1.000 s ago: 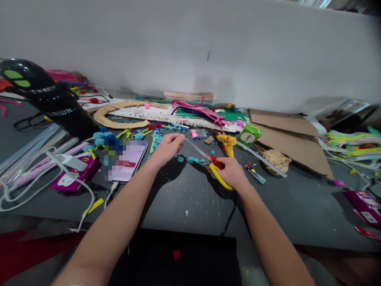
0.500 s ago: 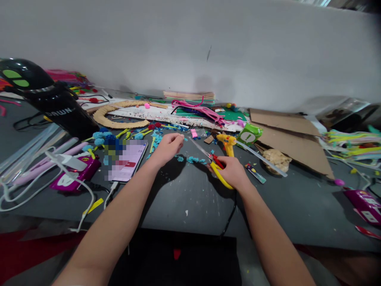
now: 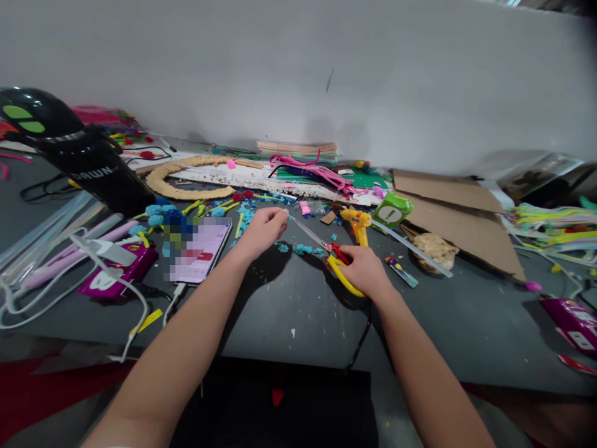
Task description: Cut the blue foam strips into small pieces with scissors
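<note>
With the scissors as the centre of the dial and twelve toward the wall, the nearest thing at between three and four o'clock is a purple case near the tabletop edge. At nine o'clock a second purple box carries a white adapter and its cable; the inside of either is hidden.

The right hand is at four o'clock, its fingers wrapped round the yellow and red handles. The scissors are between the two hands, blades aimed at the left hand at ten o'clock, whose thumb and fingers pinch a small blue scrap. More blue scraps lie beneath the blades. A phone lies at nine.

Farther on, a yellow glue gun stands at two o'clock with a clear stick out of its back; just behind it leans a green packet, contents unseen. At twelve a small clear bag lies beside a pink piece; what it holds is too small to tell. Between nine and ten stands a black flask, capped and tilted in view, so its contents are hidden. Farthest, between two and three, a clear plastic pack shows something dark inside, too blurred to name.
</note>
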Demonstrator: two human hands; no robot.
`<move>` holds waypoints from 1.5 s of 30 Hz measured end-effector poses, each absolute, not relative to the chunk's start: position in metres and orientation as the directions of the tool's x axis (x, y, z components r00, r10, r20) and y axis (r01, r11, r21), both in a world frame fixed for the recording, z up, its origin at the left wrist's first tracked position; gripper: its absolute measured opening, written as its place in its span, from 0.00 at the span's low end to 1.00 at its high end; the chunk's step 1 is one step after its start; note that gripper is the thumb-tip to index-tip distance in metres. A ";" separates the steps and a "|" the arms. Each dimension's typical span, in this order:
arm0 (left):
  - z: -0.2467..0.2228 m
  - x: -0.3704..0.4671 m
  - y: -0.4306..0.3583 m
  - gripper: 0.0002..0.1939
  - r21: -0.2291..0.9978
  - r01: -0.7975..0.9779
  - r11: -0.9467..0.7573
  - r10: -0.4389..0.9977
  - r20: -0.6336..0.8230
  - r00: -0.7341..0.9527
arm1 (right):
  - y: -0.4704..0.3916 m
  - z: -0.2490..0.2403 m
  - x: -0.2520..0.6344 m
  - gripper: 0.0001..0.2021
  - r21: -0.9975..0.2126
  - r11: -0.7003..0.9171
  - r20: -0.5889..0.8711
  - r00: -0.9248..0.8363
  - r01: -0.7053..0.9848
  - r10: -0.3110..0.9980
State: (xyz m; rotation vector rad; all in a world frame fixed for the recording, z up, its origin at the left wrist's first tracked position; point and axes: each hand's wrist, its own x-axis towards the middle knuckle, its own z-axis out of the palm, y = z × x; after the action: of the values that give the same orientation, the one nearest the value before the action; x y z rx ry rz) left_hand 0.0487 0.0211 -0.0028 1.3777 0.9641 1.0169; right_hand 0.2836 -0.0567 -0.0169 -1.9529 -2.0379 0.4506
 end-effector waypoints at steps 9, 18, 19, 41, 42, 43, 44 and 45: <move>-0.003 0.049 0.021 0.18 0.999 -0.004 -0.032 0.958 0.032 0.283 | -0.056 -0.017 0.285 0.21 -0.426 0.014 -0.003 -0.016 0.905 1.000; -0.004 0.049 0.021 0.19 0.999 -0.006 -0.043 0.958 0.043 0.284 | -0.058 -0.016 0.282 0.22 -0.485 0.047 -0.007 -0.057 0.873 0.998; -0.005 0.049 0.021 0.19 0.999 -0.008 -0.046 0.958 0.046 0.283 | -0.058 -0.016 0.282 0.22 -0.488 0.053 -0.006 -0.064 0.871 0.998; -0.005 0.050 0.021 0.19 0.999 -0.044 -0.020 0.961 0.032 0.276 | -0.056 -0.020 0.283 0.20 -0.447 0.058 0.012 -0.058 0.893 0.998; -0.006 0.050 0.021 0.19 0.999 -0.046 -0.018 0.962 0.030 0.273 | -0.056 -0.019 0.283 0.21 -0.444 0.045 0.013 -0.043 0.895 0.999; -0.006 0.050 0.021 0.19 0.999 -0.046 -0.015 0.962 0.027 0.270 | -0.057 -0.018 0.282 0.21 -0.441 0.034 0.015 -0.031 0.897 0.999; -0.006 0.050 0.021 0.19 0.999 -0.044 -0.013 0.963 0.025 0.267 | -0.057 -0.018 0.282 0.22 -0.441 0.030 0.016 -0.025 0.897 1.000; -0.007 0.049 0.022 0.19 0.999 -0.041 -0.013 0.965 0.023 0.262 | -0.058 -0.017 0.282 0.22 -0.442 0.030 0.018 -0.025 0.896 1.000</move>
State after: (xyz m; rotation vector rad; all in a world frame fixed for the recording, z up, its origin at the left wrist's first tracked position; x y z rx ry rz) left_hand 0.0494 0.0217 -0.0066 1.3082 0.9753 1.0425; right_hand 0.2821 -0.0575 -0.0168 -1.9332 -1.9906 0.4464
